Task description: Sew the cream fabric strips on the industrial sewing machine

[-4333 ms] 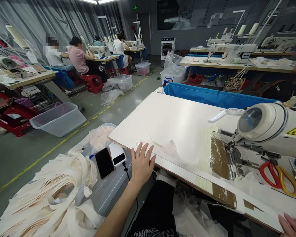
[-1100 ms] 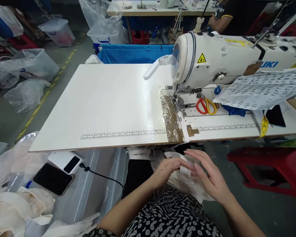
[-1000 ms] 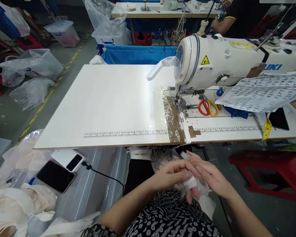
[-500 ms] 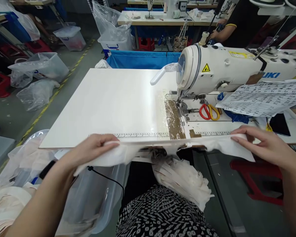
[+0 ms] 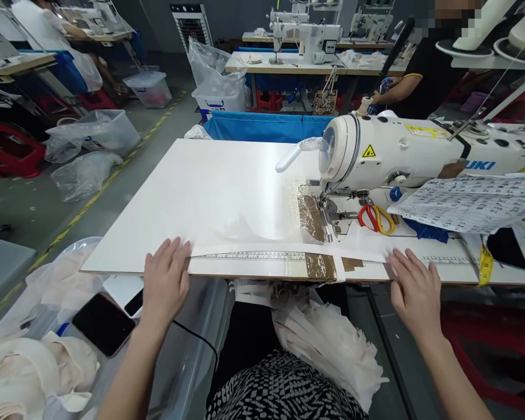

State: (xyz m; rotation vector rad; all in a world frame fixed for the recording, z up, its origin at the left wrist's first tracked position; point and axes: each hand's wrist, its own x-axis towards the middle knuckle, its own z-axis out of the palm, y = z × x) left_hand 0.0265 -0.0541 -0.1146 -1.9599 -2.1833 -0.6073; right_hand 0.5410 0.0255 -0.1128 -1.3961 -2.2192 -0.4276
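Observation:
A thin white fabric strip (image 5: 262,244) lies across the front of the white sewing table (image 5: 192,192), just behind a printed measuring scale (image 5: 254,256). My left hand (image 5: 166,286) rests at the strip's left end, fingers stretched out and pressing down. At the other end, my right hand (image 5: 413,286) lies with its fingers spread, fingertips touching the fabric. Behind the strip stands the sewing machine (image 5: 385,149), its needle area beside brown tape (image 5: 310,216). Red and yellow scissors (image 5: 376,219) lie by the machine base. A bunch of pale fabric strips (image 5: 328,344) hangs over my lap.
To the left, a black phone (image 5: 104,324) and rolled cream fabric bands (image 5: 35,373) lie by a clear plastic bin (image 5: 201,350). A printed sheet (image 5: 472,201) and yellow measuring tape (image 5: 485,265) are at the right. A person (image 5: 433,76) is beyond the machine.
The strip, held stretched in the air between both hands at the table edge, now lies down on the tabletop. Both hands have opened flat and come closer together. The view has tilted up.

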